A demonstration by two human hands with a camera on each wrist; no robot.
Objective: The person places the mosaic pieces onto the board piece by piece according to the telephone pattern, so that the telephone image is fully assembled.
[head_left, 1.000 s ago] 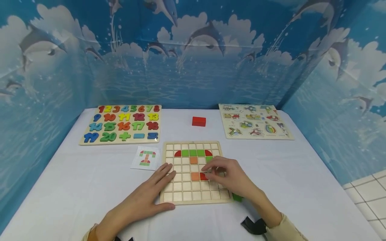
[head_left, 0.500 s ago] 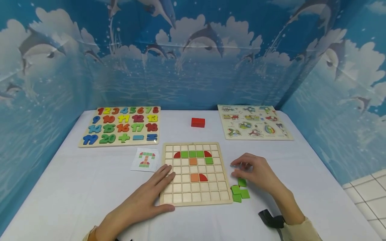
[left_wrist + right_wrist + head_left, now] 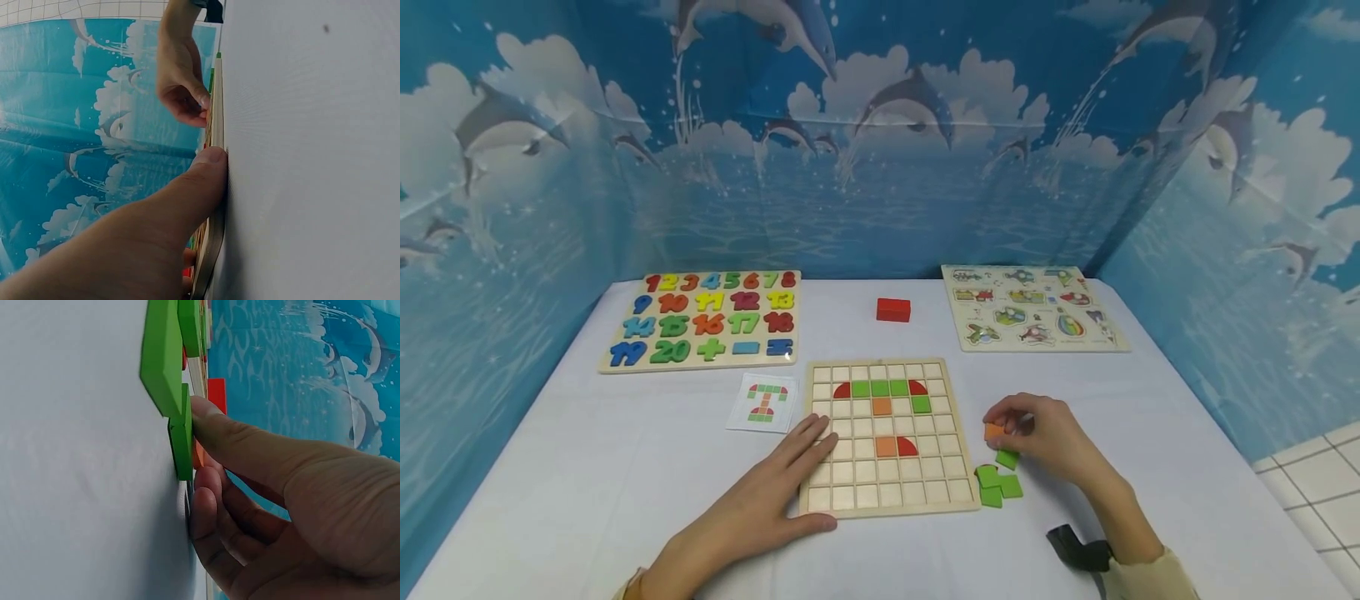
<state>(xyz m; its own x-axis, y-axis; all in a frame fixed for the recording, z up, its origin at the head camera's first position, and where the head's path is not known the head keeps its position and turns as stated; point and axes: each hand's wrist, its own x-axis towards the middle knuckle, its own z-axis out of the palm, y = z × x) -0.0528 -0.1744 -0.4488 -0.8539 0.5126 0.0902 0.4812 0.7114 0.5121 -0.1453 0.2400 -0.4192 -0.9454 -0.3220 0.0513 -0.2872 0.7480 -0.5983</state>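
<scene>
Moved off the board [image 3: 866, 495], the right grip [image 3: 1047, 432] pinches an orange tile [image 3: 993, 431] between fingertips.

I have the pale wooden grid board [image 3: 853, 498] flat on the counter [image 3: 910, 554], left hand [image 3: 763, 490] resting at its left edge; green squares [image 3: 879, 388], orange squares [image 3: 886, 447] and red quarter-rounds [image 3: 907, 447] fill some cells. Right of it I see the right hand [image 3: 1043, 432] pinching an orange tile [image 3: 994, 431], with loose green tiles [image 3: 1012, 487] close by, some overlapping, beside the near right corner.
</scene>
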